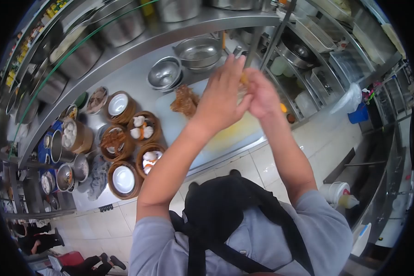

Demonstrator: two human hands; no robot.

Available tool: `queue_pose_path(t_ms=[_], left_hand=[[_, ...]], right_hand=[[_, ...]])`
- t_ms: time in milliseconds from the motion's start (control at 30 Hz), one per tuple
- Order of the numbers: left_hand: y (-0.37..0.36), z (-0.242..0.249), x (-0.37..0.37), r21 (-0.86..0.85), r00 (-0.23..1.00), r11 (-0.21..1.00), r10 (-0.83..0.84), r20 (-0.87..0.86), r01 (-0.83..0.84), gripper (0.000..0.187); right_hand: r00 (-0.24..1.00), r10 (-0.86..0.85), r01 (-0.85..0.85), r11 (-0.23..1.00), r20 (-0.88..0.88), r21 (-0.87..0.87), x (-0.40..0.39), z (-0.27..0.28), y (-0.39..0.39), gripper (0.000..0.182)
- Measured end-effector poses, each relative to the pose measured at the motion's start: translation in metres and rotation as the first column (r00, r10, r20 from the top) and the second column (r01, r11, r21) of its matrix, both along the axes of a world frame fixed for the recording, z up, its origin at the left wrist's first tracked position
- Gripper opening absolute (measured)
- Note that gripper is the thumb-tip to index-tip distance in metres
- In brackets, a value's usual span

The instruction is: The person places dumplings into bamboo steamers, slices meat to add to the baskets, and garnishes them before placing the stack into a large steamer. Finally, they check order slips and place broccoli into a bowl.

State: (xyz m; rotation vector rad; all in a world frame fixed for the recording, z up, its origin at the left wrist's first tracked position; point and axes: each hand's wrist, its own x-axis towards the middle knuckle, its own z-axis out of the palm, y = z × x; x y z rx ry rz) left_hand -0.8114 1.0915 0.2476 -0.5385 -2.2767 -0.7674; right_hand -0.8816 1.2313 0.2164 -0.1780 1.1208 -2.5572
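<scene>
Both of my hands are raised close together over the cutting board [170, 131]. My left hand [223, 94] has its fingers stretched out and held flat, with its thumb near the other hand. Beside it, my right hand [262, 94] is bent and partly blurred, with a small yellowish thing [243, 79] at its fingers; I cannot make out what it is. A brown piece of cooked meat [185, 101] lies on the board, left of my hands. Yellow liquid or residue [225, 134] covers part of the board below them.
Bamboo steamers [132, 109] with dumplings, meat and white dishes stand at the left. Metal bowls [164, 73] and a colander [198, 53] sit behind the board. An overhead metal shelf [170, 31] holds pots. Racks are at the right; people [37, 241] are at lower left.
</scene>
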Motion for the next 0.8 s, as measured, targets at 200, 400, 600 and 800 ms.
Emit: queue_pose_path(t_ms=[200, 400, 600, 800], left_hand=[[0.057, -0.030, 0.030, -0.111, 0.989, 0.986, -0.119, 0.083, 0.128, 0.063], [-0.065, -0.100, 0.116, -0.160, 0.876, 0.892, 0.447, 0.181, -0.422, 0.023], [-0.251, -0.126, 0.194, -0.387, 0.291, 0.340, 0.939, 0.181, -0.857, 0.019], [-0.277, -0.127, 0.211, -0.271, 0.357, 0.460, 0.865, 0.352, -0.846, 0.027]], right_hand=[[0.905, -0.153, 0.167, 0.986, -0.397, 0.002, -0.145, -0.004, 0.127, 0.016], [0.555, 0.204, 0.810, 0.091, -0.807, 0.580, -0.250, -0.102, 0.139, 0.046], [0.797, 0.184, 0.405, 0.544, -0.576, 0.734, -0.072, -0.044, 0.051, 0.026], [0.826, 0.545, -0.251, 0.583, -0.143, 0.773, 0.039, -0.110, -0.139, 0.031]])
